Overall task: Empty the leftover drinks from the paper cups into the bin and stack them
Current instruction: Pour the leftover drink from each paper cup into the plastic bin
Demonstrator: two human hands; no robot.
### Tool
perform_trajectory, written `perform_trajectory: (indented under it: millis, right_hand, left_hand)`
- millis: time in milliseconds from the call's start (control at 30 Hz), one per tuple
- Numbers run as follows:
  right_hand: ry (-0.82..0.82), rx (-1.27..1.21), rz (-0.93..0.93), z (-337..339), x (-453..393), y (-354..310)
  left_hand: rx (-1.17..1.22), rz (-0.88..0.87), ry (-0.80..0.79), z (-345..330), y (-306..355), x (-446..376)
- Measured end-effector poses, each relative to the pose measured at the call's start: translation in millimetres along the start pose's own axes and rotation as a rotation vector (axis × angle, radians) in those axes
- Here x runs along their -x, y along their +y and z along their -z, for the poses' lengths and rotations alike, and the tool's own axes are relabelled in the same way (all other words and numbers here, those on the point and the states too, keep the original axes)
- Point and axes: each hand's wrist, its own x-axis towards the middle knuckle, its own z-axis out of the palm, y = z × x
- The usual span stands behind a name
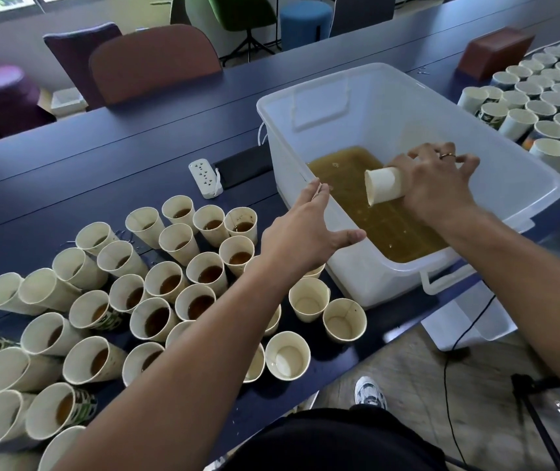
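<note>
Left hand is hovering flat, fingers extended, grasping nothing, above filled cups. At 2 o'clock, right hand is gripping a tipped paper cup over the bin of brown liquid.

The cups are matt cream paper; the bin is translucent, smooth white plastic; the worktop looks matt dark blue.

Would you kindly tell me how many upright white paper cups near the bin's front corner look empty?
3 empty cups: two side by side before the translucent plastic bin's corner, one nearer the dark blue table's edge. The left forearm partly hides others.
</note>
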Motion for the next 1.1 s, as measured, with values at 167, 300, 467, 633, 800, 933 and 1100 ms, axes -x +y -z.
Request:
perform_trajectory:
  millis: [167,300,467,633,800,933,1100]
  right_hand:
    - [0.134,-0.212,-0.078,15,3,-11]
    - [0.174,-0.417,-0.074,52,18,-48]
    - [0.198,-0.583,0.078,83,40,-106]
    - [0.107,-0.633,0.230,70,53,-154]
    - [-0.183,-0.638,0.346,51,65,-186]
    - [-0.544,-0.701,0.432,43,62,-193]
    - [-0.473,-0.982,0.281,16,53,-207]
  left_hand:
    - [0.176,-0.066,-0.024,11,-12,5]
    - [0.554,-0.046,0.046,46,-26,22]
    - [0.665,-0.041,0.280,81,-39,54]
    - [0.566,-0.003,0.523,89,-63,84]
    - [0.418,0.170,0.548,79,-98,102]
    - [0.305,0.315,0.566,63,-128,109]
    - [0.151,0.435,0.511,37,-148,113]
